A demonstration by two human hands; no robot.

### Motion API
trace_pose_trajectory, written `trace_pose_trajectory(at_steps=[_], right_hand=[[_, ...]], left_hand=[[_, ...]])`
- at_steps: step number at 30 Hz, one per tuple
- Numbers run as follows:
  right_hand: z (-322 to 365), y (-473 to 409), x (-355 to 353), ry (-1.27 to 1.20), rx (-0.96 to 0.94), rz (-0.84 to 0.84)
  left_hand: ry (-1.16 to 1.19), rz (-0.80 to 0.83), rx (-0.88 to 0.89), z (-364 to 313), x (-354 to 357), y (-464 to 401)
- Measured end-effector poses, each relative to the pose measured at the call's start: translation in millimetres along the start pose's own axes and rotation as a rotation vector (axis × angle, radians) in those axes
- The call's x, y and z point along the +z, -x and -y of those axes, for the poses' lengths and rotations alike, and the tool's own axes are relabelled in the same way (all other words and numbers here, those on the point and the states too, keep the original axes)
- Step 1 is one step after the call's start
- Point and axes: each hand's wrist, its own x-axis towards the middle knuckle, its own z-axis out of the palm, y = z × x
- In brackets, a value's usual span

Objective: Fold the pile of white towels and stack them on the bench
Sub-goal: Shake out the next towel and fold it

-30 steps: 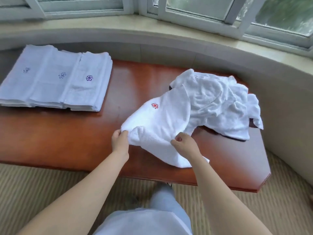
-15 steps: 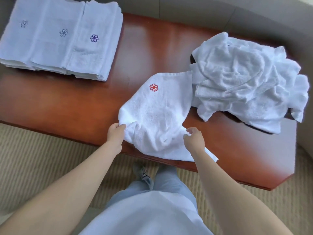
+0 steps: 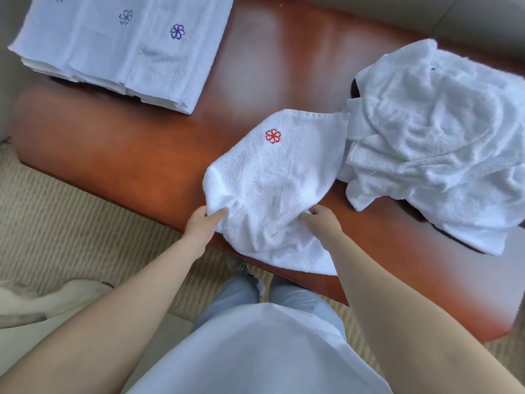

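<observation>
Towel, red flower mark (image 3: 272, 189): drawn clear of the pile since a second ago, now at the bench's (image 3: 127, 155) near edge, still crumpled, hem overhanging; unfolded. Left hand (image 3: 202, 224), right hand (image 3: 322, 220): each pinching its bunched near edge. Loose pile (image 3: 437, 137): right, touching. Folded stack (image 3: 122, 49): far left, awaiting this one

Both forearms forward, left hand (image 3: 202, 225) and right hand (image 3: 324, 223) in pinching grip.

No legible text; only embroidered flower emblems on towel (image 3: 272, 177) and stack (image 3: 122, 49)
</observation>
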Motion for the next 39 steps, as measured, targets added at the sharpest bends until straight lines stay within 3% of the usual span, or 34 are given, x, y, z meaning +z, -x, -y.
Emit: trace_pose_trajectory(at_steps=[4, 10, 15, 21, 27, 32, 37, 39], right_hand=[[7, 11, 0, -0.053, -0.166, -0.094], [18, 39, 11, -0.081, -0.161, -0.14], [15, 83, -5, -0.386, -0.111, -0.247], [11, 131, -51, -0.589, -0.131, -0.397], [4, 159, -74, -0.784, -0.106, -0.291], [-6, 166, -68, -0.645, -0.118, -0.063], [-21, 160, -83, -0.535, -0.033, -0.045], [-23, 164, -89, -0.502, -0.027, 0.041]], left_hand=[[-0.109, 0.022, 0.052, 9, -6, 7], [-0.155, -0.008, 0.15, 12, -22, 18], [-0.034, -0.054, 0.225, -8, -50, 29], [0.236, 0.023, 0.36, -72, -69, 59], [0.415, 0.109, 0.548, -137, -83, 107], [0.295, 0.138, 0.714, -161, -75, 122], [0.227, 0.041, 0.796, -182, -82, 127], [0.221, 0.017, 0.816, -189, -87, 125]])
